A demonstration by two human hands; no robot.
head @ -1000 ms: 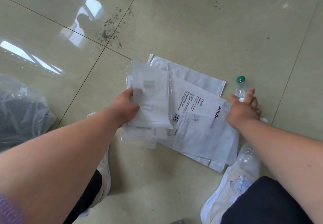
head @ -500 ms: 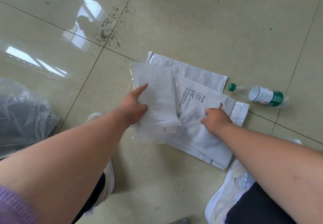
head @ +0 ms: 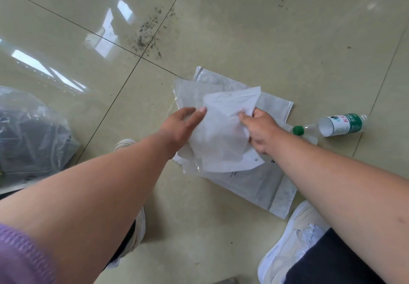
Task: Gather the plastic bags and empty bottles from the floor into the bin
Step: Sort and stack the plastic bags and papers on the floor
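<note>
Head camera is looking down at a person crouching over a pile of plastic bags (head: 254,179) on the tiled floor (head: 265,29). Both hands are gripping 1 crumpled white bag (head: 223,133) on top: the left hand (head: 183,126) is pinching its left edge, the right hand (head: 261,130) is clenching its right side, fingers curled tight. An empty bottle (head: 332,125) (green cap, lying on its side) is resting just beside the pile, to the right.
</note>
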